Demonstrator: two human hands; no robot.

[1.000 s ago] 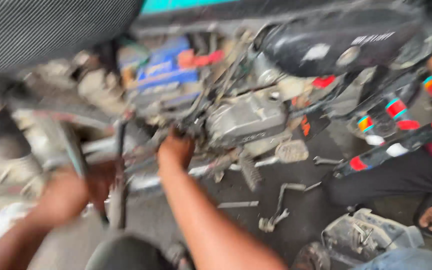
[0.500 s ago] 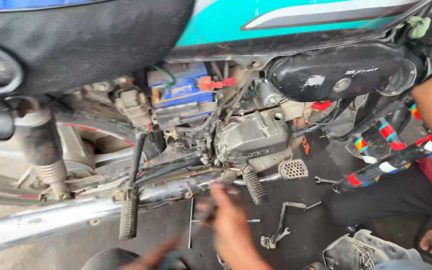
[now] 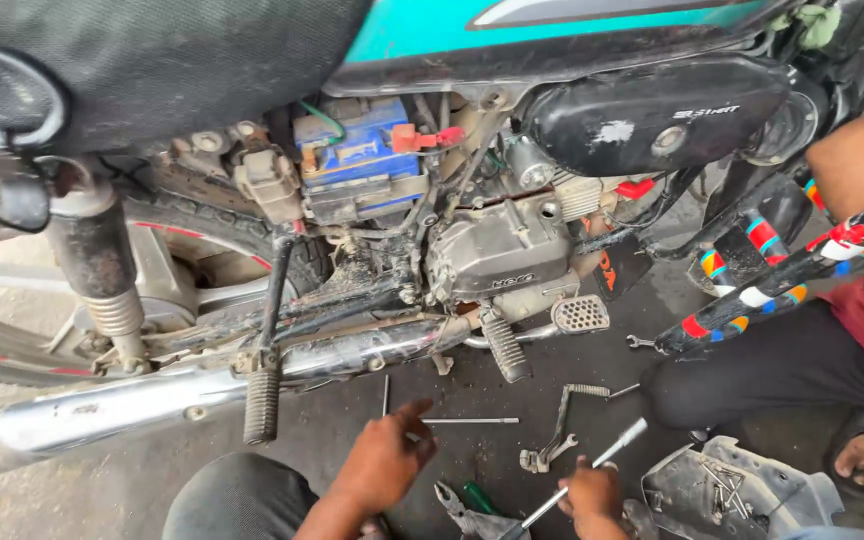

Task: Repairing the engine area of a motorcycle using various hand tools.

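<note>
My left hand [image 3: 387, 460] hovers low over the dark ground with its fingers loosely apart, the forefinger tip close to a thin metal rod [image 3: 472, 420] lying flat. My right hand [image 3: 592, 495] is closed around a long silver socket wrench [image 3: 602, 455] that slants up to the right. Green-handled pliers [image 3: 460, 500] lie between the two hands. Just above them is the motorcycle's grey engine case [image 3: 497, 255], with a ribbed foot peg [image 3: 504, 347] and the chrome exhaust pipe [image 3: 202, 390].
A bent lever [image 3: 555, 435] lies on the ground by the wrench. A grey plastic cover [image 3: 752, 495] holding several screws sits at the lower right. Another person in black trousers [image 3: 782, 375] squats at the right behind a tape-wrapped crash bar [image 3: 782, 280]. A blue battery [image 3: 352, 150] shows under the seat.
My hand has come down from the engine to the ground near the thin rod. The right hand with the socket wrench has come into view. The view has steadied.
</note>
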